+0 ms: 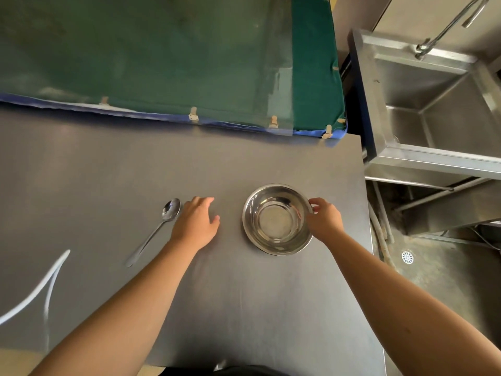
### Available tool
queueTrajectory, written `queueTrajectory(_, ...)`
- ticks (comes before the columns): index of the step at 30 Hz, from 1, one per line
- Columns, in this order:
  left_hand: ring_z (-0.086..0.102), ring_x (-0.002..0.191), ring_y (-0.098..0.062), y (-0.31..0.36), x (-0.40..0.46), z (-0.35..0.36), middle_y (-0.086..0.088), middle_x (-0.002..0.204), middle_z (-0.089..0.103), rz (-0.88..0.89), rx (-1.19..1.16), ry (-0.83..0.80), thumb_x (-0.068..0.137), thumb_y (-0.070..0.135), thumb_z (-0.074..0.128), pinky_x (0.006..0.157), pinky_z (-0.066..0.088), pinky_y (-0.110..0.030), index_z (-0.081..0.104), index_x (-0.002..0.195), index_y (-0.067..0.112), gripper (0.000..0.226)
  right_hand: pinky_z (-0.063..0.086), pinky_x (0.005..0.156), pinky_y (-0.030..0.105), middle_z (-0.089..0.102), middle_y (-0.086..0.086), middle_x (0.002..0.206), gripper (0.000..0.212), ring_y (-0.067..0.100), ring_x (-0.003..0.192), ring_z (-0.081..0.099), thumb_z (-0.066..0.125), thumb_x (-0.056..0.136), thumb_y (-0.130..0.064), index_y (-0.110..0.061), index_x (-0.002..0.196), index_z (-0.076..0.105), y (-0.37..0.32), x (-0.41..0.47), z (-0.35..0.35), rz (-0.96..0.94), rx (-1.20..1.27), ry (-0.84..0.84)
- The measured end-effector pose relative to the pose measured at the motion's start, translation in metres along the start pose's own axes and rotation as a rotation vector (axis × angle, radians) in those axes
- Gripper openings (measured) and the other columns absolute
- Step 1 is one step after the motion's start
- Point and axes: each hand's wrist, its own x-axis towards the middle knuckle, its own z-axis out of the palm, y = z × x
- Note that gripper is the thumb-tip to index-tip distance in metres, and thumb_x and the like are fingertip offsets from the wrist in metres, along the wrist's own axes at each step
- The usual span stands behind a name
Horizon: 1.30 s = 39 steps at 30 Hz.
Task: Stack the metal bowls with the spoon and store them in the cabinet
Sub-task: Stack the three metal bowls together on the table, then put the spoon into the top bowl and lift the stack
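A white cable (40, 289) lies by the table's (108, 164) left edge. The spoon (154, 232) lies loose on the table, just left of the left hand (196, 222), which rests palm down, fingers spread, holding nothing. The bowl (276, 219) sits near the right edge; whether it is one bowl or a nested stack, I cannot tell. The right hand (324, 219) pinches its right rim.

Likely risks: a one-sided rim pinch may tip the bowl on lifting, or slide it off the right edge toward the sink (439, 104). The thin, flat spoon may skid when the fingers reach for it.
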Motion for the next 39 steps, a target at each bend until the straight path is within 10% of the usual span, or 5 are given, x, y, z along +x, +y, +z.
queueTrajectory(11, 0.053, 0.106, -0.037, -0.105, -0.030, -0.026, -0.014, 0.108, 0.058, -0.274, 0.277, 0.032, 0.091, 0.027, 0.064, 0.075, 0.051, -0.046, 0.065, 0.107, 0.008, 0.024, 0.054, 0.076, 0.033, 0.067, 0.000, 0.104, 0.039, 0.026, 0.095, 0.066, 0.063, 0.093, -0.019, -0.017, 0.131, 0.063, -0.019, -0.026, 0.036, -0.068, -0.021, -0.052)
queueTrajectory(39, 0.064, 0.070, -0.039, -0.056, -0.035, -0.065, -0.014, 0.080, 0.063, 0.145, 0.347, 0.169, 0.087, 0.011, 0.065, 0.054, 0.045, -0.038, 0.068, 0.080, 0.007, 0.009, 0.061, 0.083, 0.045, 0.069, 0.005, 0.114, 0.052, 0.031, 0.100, 0.068, 0.066, 0.085, -0.002, -0.015, 0.135, 0.059, -0.031, -0.058, 0.062, -0.050, -0.009, -0.108)
